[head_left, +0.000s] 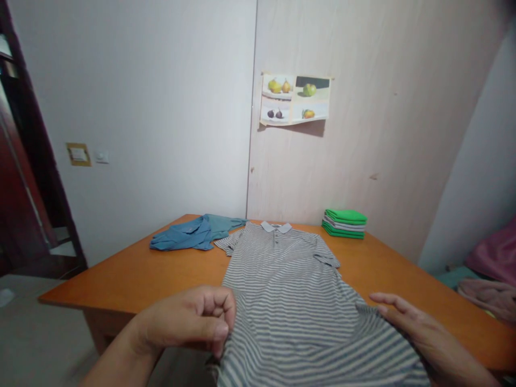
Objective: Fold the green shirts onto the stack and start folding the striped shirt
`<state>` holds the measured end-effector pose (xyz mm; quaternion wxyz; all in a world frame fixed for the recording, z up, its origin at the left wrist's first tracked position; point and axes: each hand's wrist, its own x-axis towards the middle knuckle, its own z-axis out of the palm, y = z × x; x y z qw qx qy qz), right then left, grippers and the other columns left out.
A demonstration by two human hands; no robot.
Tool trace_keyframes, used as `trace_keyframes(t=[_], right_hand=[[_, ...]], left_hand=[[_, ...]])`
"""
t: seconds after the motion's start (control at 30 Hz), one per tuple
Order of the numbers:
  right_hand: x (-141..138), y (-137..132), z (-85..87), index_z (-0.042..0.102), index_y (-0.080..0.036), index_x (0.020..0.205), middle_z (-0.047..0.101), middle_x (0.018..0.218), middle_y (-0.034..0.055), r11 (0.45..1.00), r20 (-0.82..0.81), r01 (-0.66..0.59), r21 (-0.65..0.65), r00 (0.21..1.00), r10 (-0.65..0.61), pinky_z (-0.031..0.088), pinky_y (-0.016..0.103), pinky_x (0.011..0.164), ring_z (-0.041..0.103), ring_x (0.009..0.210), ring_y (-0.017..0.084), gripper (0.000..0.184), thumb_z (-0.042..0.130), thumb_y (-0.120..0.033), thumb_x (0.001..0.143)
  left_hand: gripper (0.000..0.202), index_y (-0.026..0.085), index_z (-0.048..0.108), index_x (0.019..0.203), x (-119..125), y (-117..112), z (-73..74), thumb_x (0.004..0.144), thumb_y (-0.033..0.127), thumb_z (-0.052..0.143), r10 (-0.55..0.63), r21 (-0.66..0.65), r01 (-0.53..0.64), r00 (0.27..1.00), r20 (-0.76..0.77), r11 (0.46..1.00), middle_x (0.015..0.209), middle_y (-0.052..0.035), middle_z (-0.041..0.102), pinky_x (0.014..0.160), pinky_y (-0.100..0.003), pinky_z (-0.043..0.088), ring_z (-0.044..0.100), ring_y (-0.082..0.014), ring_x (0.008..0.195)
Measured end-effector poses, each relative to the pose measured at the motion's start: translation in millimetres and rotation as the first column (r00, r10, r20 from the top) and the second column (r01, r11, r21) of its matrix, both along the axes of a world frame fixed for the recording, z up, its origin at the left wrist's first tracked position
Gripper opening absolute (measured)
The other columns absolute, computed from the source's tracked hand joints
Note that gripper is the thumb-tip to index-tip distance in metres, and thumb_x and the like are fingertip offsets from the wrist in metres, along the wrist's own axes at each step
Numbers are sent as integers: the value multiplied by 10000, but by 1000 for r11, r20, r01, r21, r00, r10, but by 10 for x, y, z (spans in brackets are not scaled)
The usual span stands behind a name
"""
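A grey-and-white striped polo shirt (pixel 282 279) lies front up on the table, with its light collar (pixel 276 227) at the far end and short sleeves spread to both sides. Its near end is lifted toward me and runs out of the bottom of the view. My left hand (pixel 193 317) is closed, pinching the shirt's left edge between thumb and curled fingers. At the right edge, my right hand (pixel 423 328) grips the raised cloth between thumb and fingers, the other fingers stretched forward; the cloth partly hides this grip.
On the orange-brown table (pixel 133 279), a loosely laid blue garment (pixel 185 234) is at the back left. A folded stack of green and pale cloth (pixel 344 223) stands at the back right. A fruit poster (pixel 296 99) hangs on the wall. Pink fabric (pixel 494 250) lies at far right.
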<state>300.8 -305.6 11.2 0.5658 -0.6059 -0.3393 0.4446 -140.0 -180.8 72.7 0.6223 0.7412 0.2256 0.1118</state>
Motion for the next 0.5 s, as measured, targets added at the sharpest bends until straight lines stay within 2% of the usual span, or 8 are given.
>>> trace_keyframes(t=[0.07, 0.13, 0.23, 0.33, 0.43, 0.5], right_hand=[[74, 31, -118, 680, -234, 1048, 772, 989, 107, 1000, 143, -13, 16, 990, 11, 594, 369, 763, 736, 907, 303, 456, 765, -531, 713], [148, 77, -240, 701, -238, 994, 774, 907, 100, 1000, 272, -6, 24, 962, -1, 597, 376, 713, 738, 861, 310, 429, 727, -563, 716], [250, 160, -359, 728, -249, 921, 763, 796, 77, 996, 493, 73, 45, 866, -86, 587, 364, 651, 731, 788, 301, 379, 701, -560, 706], [310, 252, -365, 747, -244, 914, 773, 877, 58, 988, 662, 116, 104, 733, -156, 573, 335, 715, 720, 863, 292, 376, 663, -561, 730], [300, 376, -316, 744, -232, 968, 771, 969, 45, 989, 735, 81, 121, 662, -144, 542, 312, 792, 698, 952, 277, 408, 591, -572, 801], [273, 495, -289, 735, -221, 970, 768, 953, 45, 994, 744, 32, 102, 661, -97, 528, 305, 784, 693, 933, 264, 410, 560, -566, 834]], left_hand=[[412, 185, 559, 950, 38, 99, -52, 847, 573, 651, 128, 51, -129, 992, 16, 990, 765, -12, 636, 626, -235, 398, 551, -134, 669], [362, 182, 555, 912, 80, 252, -154, 889, 541, 597, 299, 159, -304, 953, 54, 939, 789, -17, 640, 687, -248, 425, 552, -138, 716], [306, 182, 542, 813, 128, 528, -399, 856, 481, 594, 506, 270, -520, 853, 124, 811, 740, 5, 586, 652, -245, 408, 517, -136, 681], [290, 189, 533, 744, 160, 761, -669, 808, 460, 613, 658, 363, -677, 727, 196, 640, 707, 23, 538, 614, -241, 388, 504, -143, 669], [299, 195, 527, 713, 202, 932, -853, 808, 472, 590, 715, 431, -730, 658, 236, 530, 678, 30, 530, 605, -249, 391, 511, -154, 655], [278, 198, 542, 720, 245, 1041, -918, 812, 459, 573, 716, 477, -722, 655, 240, 501, 673, 28, 550, 606, -253, 402, 532, -162, 653]])
